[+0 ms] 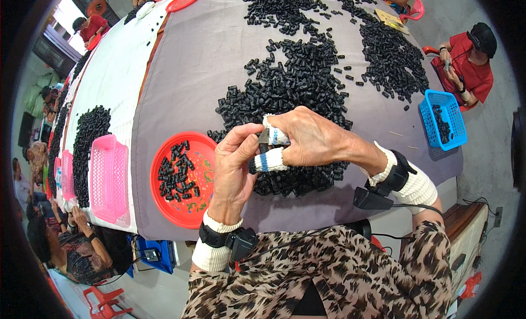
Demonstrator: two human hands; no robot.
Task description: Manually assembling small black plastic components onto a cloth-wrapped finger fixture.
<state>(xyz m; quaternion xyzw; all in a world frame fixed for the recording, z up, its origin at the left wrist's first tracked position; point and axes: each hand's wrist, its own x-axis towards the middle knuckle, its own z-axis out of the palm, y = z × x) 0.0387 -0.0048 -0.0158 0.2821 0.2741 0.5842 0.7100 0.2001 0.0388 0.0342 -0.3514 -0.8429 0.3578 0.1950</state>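
My left hand [233, 160] is closed, its thumb and fingers pinching a small black cylindrical piece [263, 147], mostly hidden between the hands. In my right hand [318, 135], a flat grey metal blade [264, 136] is gripped, its tip against the piece. White cloth bands with blue marks wrap the right thumb and a finger. Both hands are above the near edge of a large pile of black pieces [296, 89]. To the left of my left hand lies a round red tray [181, 214], holding some black pieces and small coloured scraps.
Grey cloth [181, 61] covers the table. A blue basket [460, 135] with black pieces stands at the right, near a person in red [476, 72]. A pink basket [109, 182] sits on the white-covered table at left. More piles [392, 58] spread farther off, where other people sit.
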